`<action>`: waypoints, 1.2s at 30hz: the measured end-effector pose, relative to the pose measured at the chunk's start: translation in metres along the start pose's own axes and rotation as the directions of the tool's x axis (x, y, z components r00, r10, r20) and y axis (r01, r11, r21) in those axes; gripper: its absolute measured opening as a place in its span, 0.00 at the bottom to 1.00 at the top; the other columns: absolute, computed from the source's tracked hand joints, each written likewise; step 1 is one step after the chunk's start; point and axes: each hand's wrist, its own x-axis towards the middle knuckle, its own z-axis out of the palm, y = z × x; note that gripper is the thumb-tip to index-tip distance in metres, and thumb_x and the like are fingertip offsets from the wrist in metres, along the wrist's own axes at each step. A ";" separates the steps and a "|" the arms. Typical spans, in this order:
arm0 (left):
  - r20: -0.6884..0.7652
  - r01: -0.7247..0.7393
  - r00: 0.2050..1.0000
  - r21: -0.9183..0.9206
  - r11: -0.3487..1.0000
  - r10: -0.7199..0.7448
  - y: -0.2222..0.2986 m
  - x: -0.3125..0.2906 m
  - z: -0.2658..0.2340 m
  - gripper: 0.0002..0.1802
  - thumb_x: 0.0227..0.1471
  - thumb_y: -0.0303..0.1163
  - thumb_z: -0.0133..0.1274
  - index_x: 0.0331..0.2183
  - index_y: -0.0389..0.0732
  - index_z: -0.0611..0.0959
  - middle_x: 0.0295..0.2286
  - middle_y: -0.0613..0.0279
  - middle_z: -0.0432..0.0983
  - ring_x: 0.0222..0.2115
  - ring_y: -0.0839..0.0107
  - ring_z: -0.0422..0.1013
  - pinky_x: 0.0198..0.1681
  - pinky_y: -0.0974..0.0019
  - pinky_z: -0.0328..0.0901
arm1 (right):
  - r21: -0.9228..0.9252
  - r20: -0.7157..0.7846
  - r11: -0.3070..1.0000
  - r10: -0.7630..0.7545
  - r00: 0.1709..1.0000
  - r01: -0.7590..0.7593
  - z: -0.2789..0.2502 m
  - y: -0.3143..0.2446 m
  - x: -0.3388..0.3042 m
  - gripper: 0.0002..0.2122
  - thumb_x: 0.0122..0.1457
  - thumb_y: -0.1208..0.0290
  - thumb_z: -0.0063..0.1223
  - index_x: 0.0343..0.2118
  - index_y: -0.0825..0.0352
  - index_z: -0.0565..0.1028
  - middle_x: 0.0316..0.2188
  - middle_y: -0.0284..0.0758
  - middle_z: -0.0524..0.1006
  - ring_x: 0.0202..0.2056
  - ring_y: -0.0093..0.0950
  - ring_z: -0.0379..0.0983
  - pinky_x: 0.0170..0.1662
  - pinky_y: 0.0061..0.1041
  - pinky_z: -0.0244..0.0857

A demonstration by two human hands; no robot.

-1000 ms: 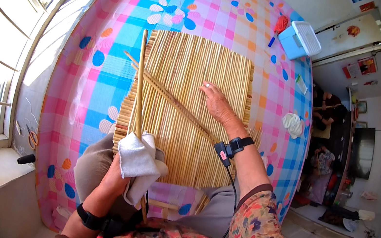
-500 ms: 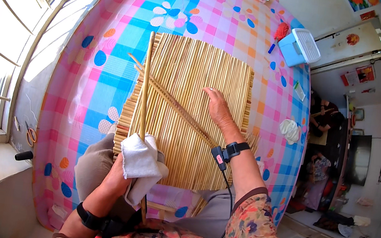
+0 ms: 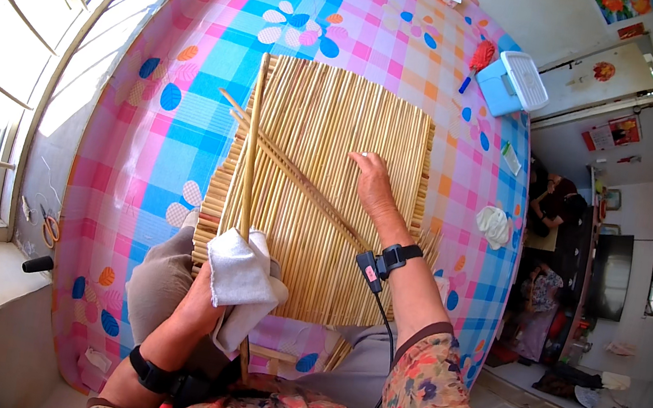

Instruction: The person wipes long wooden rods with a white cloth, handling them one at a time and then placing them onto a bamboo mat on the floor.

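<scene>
My left hand (image 3: 198, 303) is closed around a folded white cloth (image 3: 247, 272). Out of the cloth's top rises a long tan stalk (image 3: 252, 151), gripped through the cloth. Beneath lies a mat-like layer of side-by-side straw-coloured stalks (image 3: 339, 121), partly over my lap. My right hand (image 3: 377, 188) is over the right part of this layer, fingers drawn together with a fingertip pointing left. Whatever those fingers hold, if anything, is hidden. Slanting from upper left toward my right wrist are thin sticks (image 3: 297, 174), one with a row of dark marks, passing behind the upright stalk.
A checked, flowered sheet (image 3: 149, 203) spreads all around. Scissors (image 3: 50, 230) lie by the window at left. Toward the right are a blue box with a white lid (image 3: 500, 86), a red bundle (image 3: 482, 56) and a crumpled white cloth (image 3: 493, 227). Other people (image 3: 555, 209) sit farther right.
The stalk's top end has shifted slightly right and up. Both hands keep nearly the same place and grip, while the whole view has moved a little.
</scene>
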 end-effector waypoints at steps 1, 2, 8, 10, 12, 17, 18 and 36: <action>-0.012 -0.003 1.000 0.000 1.000 0.003 -0.002 0.001 -0.001 0.17 0.52 0.35 0.43 0.43 0.39 0.68 0.33 0.64 0.69 0.33 0.75 0.67 0.35 0.69 0.65 | -0.002 0.014 1.000 0.010 1.000 -0.010 0.000 0.000 0.001 0.16 0.48 0.87 0.35 0.39 0.69 0.71 0.31 0.42 0.67 0.37 0.37 0.64 0.45 0.31 0.61; -0.001 -0.009 1.000 0.017 1.000 0.010 -0.003 0.001 -0.002 0.17 0.52 0.35 0.44 0.43 0.40 0.68 0.33 0.65 0.69 0.33 0.75 0.67 0.35 0.69 0.65 | -0.005 0.027 1.000 0.020 0.999 -0.020 -0.001 0.000 0.001 0.16 0.49 0.86 0.36 0.39 0.68 0.71 0.32 0.42 0.67 0.38 0.38 0.63 0.45 0.31 0.61; -0.014 0.012 1.000 -0.027 1.000 -0.012 -0.001 0.000 0.001 0.17 0.52 0.35 0.44 0.44 0.40 0.67 0.33 0.65 0.68 0.32 0.76 0.67 0.35 0.69 0.65 | -0.044 0.066 0.997 0.059 0.996 -0.056 0.000 -0.003 0.003 0.14 0.49 0.84 0.38 0.38 0.67 0.72 0.33 0.42 0.67 0.40 0.37 0.63 0.46 0.32 0.61; -0.022 0.013 1.000 -0.015 1.000 -0.013 0.001 0.000 0.003 0.17 0.52 0.35 0.44 0.44 0.40 0.67 0.33 0.65 0.68 0.32 0.76 0.67 0.35 0.69 0.65 | -0.057 0.063 0.996 0.067 0.996 -0.064 0.000 -0.005 0.003 0.14 0.49 0.84 0.38 0.38 0.67 0.72 0.33 0.41 0.67 0.40 0.37 0.63 0.46 0.32 0.61; -0.006 0.013 1.000 0.000 1.000 -0.013 0.002 0.001 0.003 0.17 0.52 0.35 0.44 0.44 0.40 0.67 0.33 0.65 0.68 0.32 0.76 0.67 0.35 0.69 0.64 | -0.074 0.055 0.994 0.079 0.995 -0.075 0.000 -0.006 0.002 0.14 0.49 0.85 0.38 0.38 0.67 0.72 0.33 0.41 0.67 0.40 0.37 0.62 0.46 0.32 0.61; 0.020 0.005 1.000 0.025 1.000 -0.005 0.005 0.001 0.004 0.18 0.52 0.35 0.44 0.44 0.40 0.67 0.33 0.65 0.68 0.33 0.76 0.67 0.35 0.70 0.64 | -0.099 0.008 0.994 0.040 0.999 -0.039 0.002 -0.009 0.001 0.14 0.49 0.85 0.38 0.38 0.67 0.72 0.30 0.41 0.67 0.37 0.35 0.64 0.45 0.30 0.61; 0.021 0.004 1.000 0.022 1.000 -0.004 0.004 0.001 0.003 0.18 0.52 0.35 0.44 0.44 0.40 0.67 0.33 0.65 0.68 0.33 0.76 0.67 0.35 0.70 0.64 | -0.105 0.012 0.994 0.040 0.999 -0.038 0.002 -0.011 0.001 0.15 0.49 0.85 0.38 0.38 0.67 0.72 0.31 0.41 0.67 0.38 0.36 0.64 0.45 0.30 0.61; 0.010 0.007 1.000 -0.063 0.998 -0.006 0.013 -0.002 0.009 0.15 0.46 0.26 0.49 0.39 0.35 0.71 0.32 0.64 0.70 0.33 0.77 0.66 0.36 0.71 0.63 | -0.079 -0.080 0.997 0.019 0.997 -0.025 0.014 -0.007 -0.005 0.14 0.48 0.85 0.38 0.37 0.71 0.71 0.33 0.44 0.67 0.39 0.40 0.62 0.44 0.32 0.60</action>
